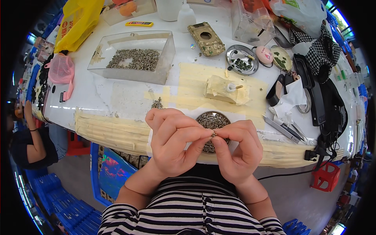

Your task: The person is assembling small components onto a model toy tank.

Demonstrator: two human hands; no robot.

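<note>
My left hand (172,143) and my right hand (242,150) meet at the near edge of the table, thumbs and forefingers pinched together. Between the fingertips is a tiny metal-coloured piece (214,134), too small to tell its kind and mostly covered by the fingers. Right beneath them stands a round dish (212,112) filled with many small greyish metal pieces (209,119). Beyond my left hand, a little pile of similar pieces (157,103) lies on the table.
Farther left stands a clear plastic box (125,75) of small metal pieces. A tape-covered block (223,91) with a small white stub sits ahead. Tweezers (282,128) lie at right. Behind are a worn metal block (206,38) and a steel dish (239,70) of green bits.
</note>
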